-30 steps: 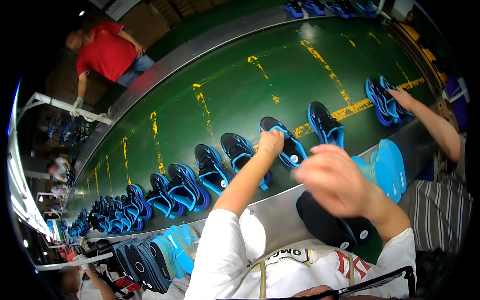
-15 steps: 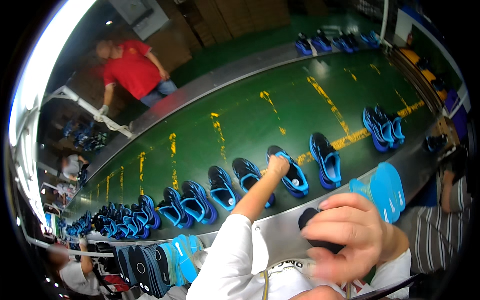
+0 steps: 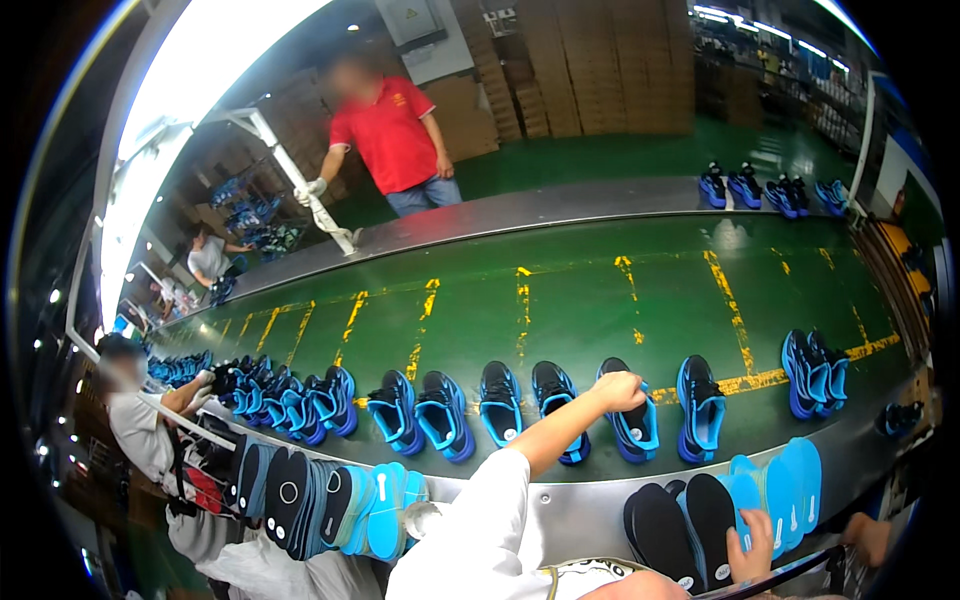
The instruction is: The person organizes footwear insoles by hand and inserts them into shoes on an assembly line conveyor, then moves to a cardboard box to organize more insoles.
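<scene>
The fingers of the left hand [image 3: 622,391] are curled in at the mouth of a black-and-blue sneaker [image 3: 640,438], over its tongue; whether they grip it or only press against it, I cannot tell. The sneaker lies on the green conveyor belt [image 3: 580,325], close to its near edge, toe toward the far edge. The right hand [image 3: 755,552] has its fingers parted and bent beside the black insoles [image 3: 708,510]; whether a fingertip touches one is unclear. Light-blue insoles [image 3: 795,490] stand just beyond that hand, to its right, by the belt's near metal border [image 3: 565,497].

Next to the sneaker on the right lies a single shoe [image 3: 700,425], with a closely set pair [image 3: 803,380] farther toward the belt's right end. On the left, the forearm partly covers another shoe [image 3: 550,385], and the row runs on along the near edge, crowding together toward the far left. More insoles [image 3: 290,500], dark and light blue, are stacked beside the near border at left. Across the belt, beyond its far edge, a person in a red shirt [image 3: 388,140] stands with one gloved hand on a white post [image 3: 285,165].
</scene>
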The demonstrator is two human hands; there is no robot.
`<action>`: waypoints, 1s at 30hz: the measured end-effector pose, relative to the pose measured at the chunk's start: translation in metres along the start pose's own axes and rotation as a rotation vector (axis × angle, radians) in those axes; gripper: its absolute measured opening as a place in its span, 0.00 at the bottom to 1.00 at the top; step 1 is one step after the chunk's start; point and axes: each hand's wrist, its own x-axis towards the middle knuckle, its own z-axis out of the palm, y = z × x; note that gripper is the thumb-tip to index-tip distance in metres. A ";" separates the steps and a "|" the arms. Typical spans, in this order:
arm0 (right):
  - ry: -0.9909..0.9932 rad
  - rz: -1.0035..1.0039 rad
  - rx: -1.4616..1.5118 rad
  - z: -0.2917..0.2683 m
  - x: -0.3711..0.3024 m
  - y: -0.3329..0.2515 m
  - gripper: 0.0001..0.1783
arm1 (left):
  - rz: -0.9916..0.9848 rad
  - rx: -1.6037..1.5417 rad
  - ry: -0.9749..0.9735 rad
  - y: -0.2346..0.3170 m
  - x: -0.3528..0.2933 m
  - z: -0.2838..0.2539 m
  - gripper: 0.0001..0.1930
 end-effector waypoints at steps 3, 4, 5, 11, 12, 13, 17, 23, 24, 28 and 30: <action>-0.010 -0.437 -0.333 0.002 -0.015 0.018 0.17 | -0.103 -0.485 0.131 0.008 -0.006 -0.016 0.11; -0.128 0.044 -0.027 0.001 -0.018 -0.005 0.24 | -0.118 -0.625 0.193 0.002 -0.009 -0.011 0.09; -0.168 0.120 -0.068 0.001 -0.017 -0.011 0.27 | -0.042 -0.762 0.310 -0.001 -0.006 -0.010 0.08; -0.260 0.317 -0.080 0.009 -0.015 -0.014 0.39 | -0.409 -1.184 0.420 -0.004 -0.012 -0.050 0.03; -0.254 0.282 -0.099 0.010 -0.018 -0.008 0.40 | -0.377 -1.262 0.428 -0.003 -0.009 -0.049 0.06; -0.258 0.305 -0.088 0.007 -0.022 -0.005 0.39 | -0.398 -1.329 0.351 0.001 -0.005 -0.048 0.08; -0.276 0.373 -0.028 -0.004 -0.031 0.010 0.36 | -0.352 -1.220 0.151 0.022 0.015 -0.043 0.03; -0.204 0.274 -0.121 0.011 -0.015 0.005 0.34 | -0.136 -0.304 0.112 0.092 0.045 0.019 0.25; -0.210 0.297 -0.082 0.011 -0.014 0.006 0.34 | -0.074 -0.155 0.040 0.105 0.046 0.027 0.29; -0.320 0.299 -0.050 -0.002 -0.011 0.009 0.34 | 0.126 0.126 0.036 0.094 0.065 0.068 0.26; -0.203 0.202 -0.055 -0.011 -0.006 0.010 0.29 | 0.119 0.012 0.066 0.085 0.075 0.069 0.23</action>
